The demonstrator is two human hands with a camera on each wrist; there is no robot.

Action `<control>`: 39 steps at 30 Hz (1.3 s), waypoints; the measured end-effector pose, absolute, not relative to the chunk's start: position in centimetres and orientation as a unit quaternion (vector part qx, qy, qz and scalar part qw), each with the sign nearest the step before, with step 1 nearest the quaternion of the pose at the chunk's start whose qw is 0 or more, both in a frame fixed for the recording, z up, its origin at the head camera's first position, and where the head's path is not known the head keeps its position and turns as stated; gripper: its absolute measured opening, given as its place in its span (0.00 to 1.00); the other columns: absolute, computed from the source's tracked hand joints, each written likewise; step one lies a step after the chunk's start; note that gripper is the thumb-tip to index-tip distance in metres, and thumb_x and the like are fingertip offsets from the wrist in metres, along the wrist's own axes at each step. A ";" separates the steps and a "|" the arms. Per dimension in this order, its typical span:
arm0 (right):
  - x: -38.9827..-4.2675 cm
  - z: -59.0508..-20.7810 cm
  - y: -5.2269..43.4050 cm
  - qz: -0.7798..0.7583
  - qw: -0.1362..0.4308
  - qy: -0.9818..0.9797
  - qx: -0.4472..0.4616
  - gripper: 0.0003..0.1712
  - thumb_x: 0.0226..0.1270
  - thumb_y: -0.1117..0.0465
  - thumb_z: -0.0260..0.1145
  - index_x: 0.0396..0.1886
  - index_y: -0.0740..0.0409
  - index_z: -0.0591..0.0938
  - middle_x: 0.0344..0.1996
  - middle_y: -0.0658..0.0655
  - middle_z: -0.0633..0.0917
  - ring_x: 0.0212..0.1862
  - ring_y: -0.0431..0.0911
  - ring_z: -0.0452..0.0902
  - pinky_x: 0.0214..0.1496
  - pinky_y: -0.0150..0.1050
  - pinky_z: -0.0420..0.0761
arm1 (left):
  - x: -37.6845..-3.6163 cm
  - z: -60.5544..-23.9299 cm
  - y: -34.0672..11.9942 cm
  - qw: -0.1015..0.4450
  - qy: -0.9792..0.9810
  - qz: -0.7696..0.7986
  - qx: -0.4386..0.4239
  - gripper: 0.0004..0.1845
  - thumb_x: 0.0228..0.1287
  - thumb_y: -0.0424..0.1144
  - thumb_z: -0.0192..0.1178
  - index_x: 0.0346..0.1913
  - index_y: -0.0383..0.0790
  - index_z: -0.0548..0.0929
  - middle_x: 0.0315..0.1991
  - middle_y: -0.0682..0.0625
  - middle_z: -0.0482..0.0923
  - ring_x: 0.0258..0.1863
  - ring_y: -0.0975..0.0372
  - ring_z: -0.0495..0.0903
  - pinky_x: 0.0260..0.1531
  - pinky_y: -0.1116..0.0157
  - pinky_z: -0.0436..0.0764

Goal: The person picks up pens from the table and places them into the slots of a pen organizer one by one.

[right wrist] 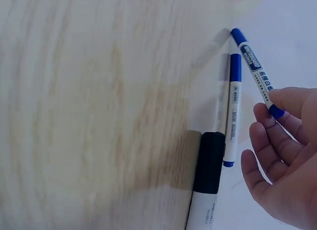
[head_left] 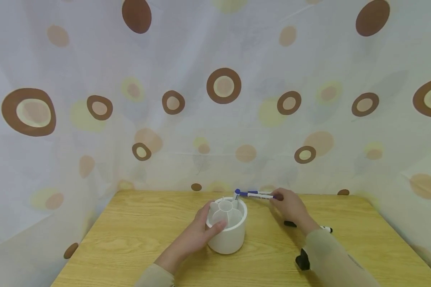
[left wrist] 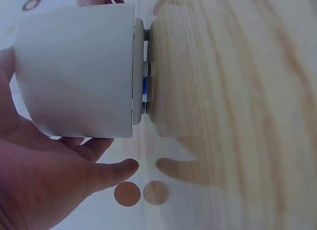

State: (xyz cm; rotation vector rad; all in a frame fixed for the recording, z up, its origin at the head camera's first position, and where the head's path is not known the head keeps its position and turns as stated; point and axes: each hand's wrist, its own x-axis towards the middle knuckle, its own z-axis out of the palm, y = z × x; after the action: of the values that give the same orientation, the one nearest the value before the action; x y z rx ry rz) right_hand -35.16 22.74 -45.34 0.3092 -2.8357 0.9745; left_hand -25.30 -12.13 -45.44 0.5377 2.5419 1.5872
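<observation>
At centre frame, the left hand (head_left: 197, 233) grips the white holder (head_left: 227, 227) on the worktop (head_left: 129, 239). Right hand (head_left: 291, 207) fingers pinch a blue marker (head_left: 255, 194) above its rim; the sleeve hides part of a black marker (head_left: 325, 229).

The person wears a long-sleeved top of a pale grey-beige colour, and the sleeves end at the wrists. The left hand (head_left: 195, 235) and the right hand (head_left: 291, 207) are bare, with no gloves, rings or watch to see
</observation>
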 end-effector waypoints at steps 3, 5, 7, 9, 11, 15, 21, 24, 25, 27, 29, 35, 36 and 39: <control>-34.6 -45.4 22.8 0.348 0.073 -0.930 0.094 0.16 0.84 0.58 0.68 0.59 0.67 0.86 0.51 0.64 0.90 0.55 0.61 0.85 0.59 0.63 0.84 | -25.3 -45.5 -12.2 0.048 0.834 0.521 0.175 0.51 0.80 0.65 0.61 0.90 0.41 0.52 0.85 0.33 0.55 0.80 0.36 0.64 0.77 0.30 0.61; -34.3 -45.4 22.8 0.363 0.077 -0.925 0.084 0.19 0.84 0.56 0.68 0.61 0.67 0.85 0.53 0.65 0.89 0.57 0.62 0.84 0.60 0.63 0.84 | -25.3 -45.5 -12.2 0.048 0.833 0.522 0.176 0.50 0.80 0.65 0.62 0.89 0.41 0.53 0.84 0.32 0.56 0.79 0.36 0.65 0.77 0.30 0.61; -33.9 -45.2 22.6 0.378 0.077 -0.920 0.071 0.20 0.85 0.55 0.67 0.63 0.66 0.85 0.54 0.65 0.89 0.58 0.62 0.84 0.61 0.63 0.83 | -25.4 -45.5 -12.2 0.046 0.833 0.523 0.177 0.50 0.81 0.64 0.62 0.89 0.40 0.53 0.84 0.32 0.56 0.79 0.35 0.64 0.77 0.30 0.61; -33.4 -44.9 22.4 0.392 0.080 -0.914 0.061 0.22 0.86 0.53 0.67 0.64 0.65 0.85 0.56 0.65 0.88 0.59 0.62 0.83 0.63 0.64 0.82 | -25.5 -45.5 -12.1 0.047 0.833 0.523 0.176 0.51 0.80 0.65 0.62 0.90 0.40 0.52 0.85 0.32 0.56 0.80 0.35 0.64 0.78 0.30 0.60; -32.9 -44.6 22.1 0.407 0.082 -0.908 0.055 0.23 0.86 0.51 0.66 0.65 0.64 0.84 0.57 0.65 0.88 0.61 0.62 0.82 0.64 0.64 0.82 | -25.5 -45.6 -12.1 0.049 0.834 0.521 0.174 0.51 0.80 0.65 0.62 0.90 0.40 0.52 0.85 0.33 0.55 0.81 0.36 0.63 0.78 0.31 0.60; -31.9 -44.1 21.7 0.433 0.085 -0.896 0.046 0.24 0.87 0.48 0.65 0.66 0.63 0.84 0.60 0.65 0.87 0.65 0.64 0.81 0.66 0.66 0.80 | -25.6 -45.7 -12.1 0.051 0.837 0.518 0.169 0.51 0.80 0.66 0.61 0.90 0.42 0.52 0.86 0.33 0.54 0.81 0.36 0.62 0.79 0.31 0.59; -31.0 -43.5 21.2 0.469 0.089 -0.879 0.014 0.28 0.87 0.44 0.63 0.70 0.60 0.82 0.65 0.66 0.84 0.67 0.62 0.79 0.69 0.63 0.80 | -25.7 -45.8 -12.1 0.049 0.839 0.514 0.171 0.51 0.80 0.66 0.61 0.90 0.41 0.52 0.85 0.33 0.55 0.81 0.36 0.62 0.78 0.31 0.60; -30.6 -43.1 21.0 0.478 0.093 -0.873 0.003 0.29 0.87 0.43 0.63 0.71 0.59 0.81 0.66 0.66 0.83 0.67 0.61 0.78 0.68 0.61 0.80 | -25.8 -45.8 -12.1 0.050 0.841 0.512 0.170 0.52 0.80 0.66 0.61 0.90 0.40 0.52 0.85 0.33 0.55 0.81 0.37 0.62 0.78 0.31 0.60; -30.4 -43.0 21.0 0.481 0.096 -0.872 0.001 0.29 0.87 0.43 0.63 0.71 0.59 0.81 0.66 0.66 0.83 0.67 0.61 0.77 0.69 0.61 0.80 | -25.8 -45.8 -12.1 0.050 0.841 0.512 0.170 0.52 0.80 0.66 0.61 0.90 0.40 0.52 0.85 0.33 0.55 0.81 0.37 0.62 0.78 0.32 0.60; -30.2 -42.6 20.9 0.484 0.104 -0.869 -0.001 0.29 0.87 0.42 0.62 0.71 0.59 0.81 0.67 0.66 0.83 0.68 0.61 0.77 0.69 0.61 0.80 | -25.9 -45.8 -12.1 0.052 0.840 0.513 0.171 0.52 0.80 0.66 0.61 0.90 0.40 0.51 0.86 0.33 0.55 0.82 0.36 0.61 0.79 0.32 0.59; -29.9 -42.2 21.0 0.488 0.113 -0.866 0.001 0.29 0.87 0.42 0.62 0.71 0.59 0.82 0.67 0.66 0.83 0.68 0.61 0.77 0.70 0.61 0.79 | -25.9 -45.8 -12.1 0.053 0.839 0.514 0.169 0.52 0.80 0.66 0.61 0.90 0.40 0.51 0.86 0.33 0.54 0.82 0.36 0.60 0.79 0.32 0.59; -29.0 -40.6 21.3 0.497 0.145 -0.855 0.030 0.28 0.88 0.42 0.62 0.68 0.59 0.83 0.61 0.63 0.86 0.64 0.58 0.80 0.66 0.55 0.80 | -25.9 -45.8 -12.0 0.056 0.839 0.514 0.166 0.52 0.79 0.67 0.61 0.90 0.42 0.52 0.86 0.33 0.54 0.82 0.36 0.61 0.78 0.31 0.59; -28.9 -40.3 21.3 0.497 0.150 -0.854 0.036 0.27 0.88 0.43 0.61 0.68 0.59 0.83 0.60 0.63 0.86 0.63 0.57 0.80 0.65 0.53 0.80 | -25.9 -45.7 -12.0 0.056 0.840 0.514 0.166 0.52 0.80 0.67 0.61 0.90 0.42 0.52 0.86 0.33 0.54 0.82 0.36 0.61 0.78 0.31 0.59; -28.3 -39.4 21.5 0.498 0.157 -0.851 0.049 0.27 0.88 0.43 0.61 0.68 0.59 0.83 0.60 0.62 0.86 0.62 0.55 0.80 0.61 0.45 0.80 | -25.9 -45.7 -12.0 0.056 0.841 0.513 0.165 0.51 0.80 0.67 0.61 0.90 0.42 0.52 0.86 0.33 0.55 0.82 0.36 0.61 0.78 0.31 0.59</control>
State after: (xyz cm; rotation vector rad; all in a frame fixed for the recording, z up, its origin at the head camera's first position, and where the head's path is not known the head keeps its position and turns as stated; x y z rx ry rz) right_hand -28.30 21.49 -39.37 0.1389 -2.4359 1.4259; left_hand -25.86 -11.97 -45.70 0.5017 2.5516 1.5559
